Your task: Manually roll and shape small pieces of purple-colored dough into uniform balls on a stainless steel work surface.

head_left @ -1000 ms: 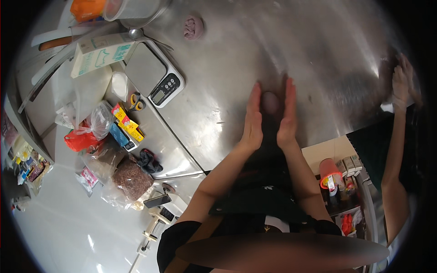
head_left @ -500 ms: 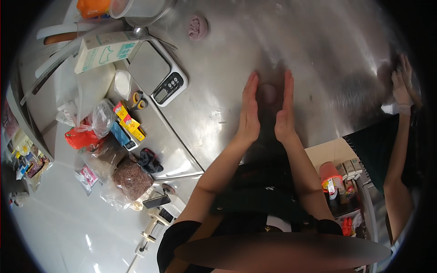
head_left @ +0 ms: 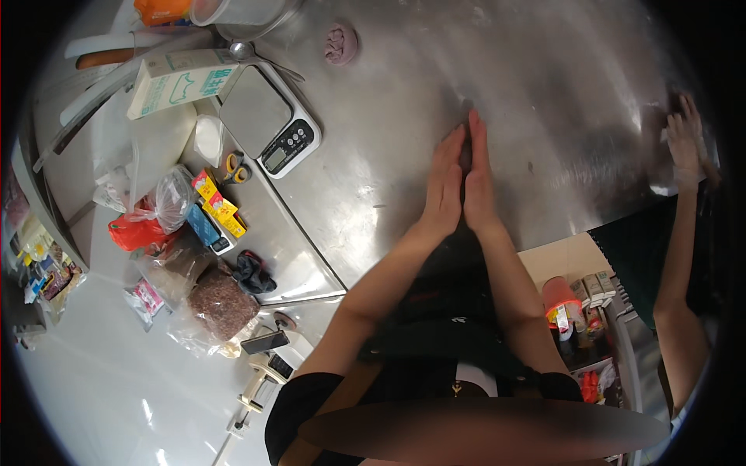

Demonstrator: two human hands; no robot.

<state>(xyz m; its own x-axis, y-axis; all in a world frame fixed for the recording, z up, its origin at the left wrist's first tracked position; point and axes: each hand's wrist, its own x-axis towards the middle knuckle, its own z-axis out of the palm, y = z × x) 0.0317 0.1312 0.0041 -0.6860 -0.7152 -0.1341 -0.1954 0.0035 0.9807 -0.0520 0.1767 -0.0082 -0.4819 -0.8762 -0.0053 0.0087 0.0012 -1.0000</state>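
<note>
The work surface is 1 smooth, brushed-metal table (head_left: 404,186) with streaked reflections. The 2 hands stand near its near edge, palms facing. The left hand (head_left: 444,186) and the right hand (head_left: 479,179) are flat, with fingers straight and a narrow gap between them. Neither curls into a grip. 1 dark mauve piece (head_left: 466,153) shows as a sliver in this gap; its full shape is hidden, and whether the palms press on it cannot be told

1 mauve roll (head_left: 340,44), matt and round with petal-like creases, rests near the far left corner. 1 white scale (head_left: 254,113) with a flat square plate and a dark key panel lies at the left edge. 1 metal spoon (head_left: 241,51) is beside its far end, and 1 rectangular white-and-green carton (head_left: 183,81) is just left of it. 1 pair of scissors (head_left: 237,168) with yellow-and-black handles lies past the left edge

Containers: 1 clear plastic bag (head_left: 223,304) holds a brown granular mass, left of the near left corner. 1 translucent round tub (head_left: 241,12) stands near the far left corner. 1 orange-red tub (head_left: 561,293), below the near edge, holds small packs. A co-worker's 2 hands (head_left: 684,144) are at the right edge
</note>
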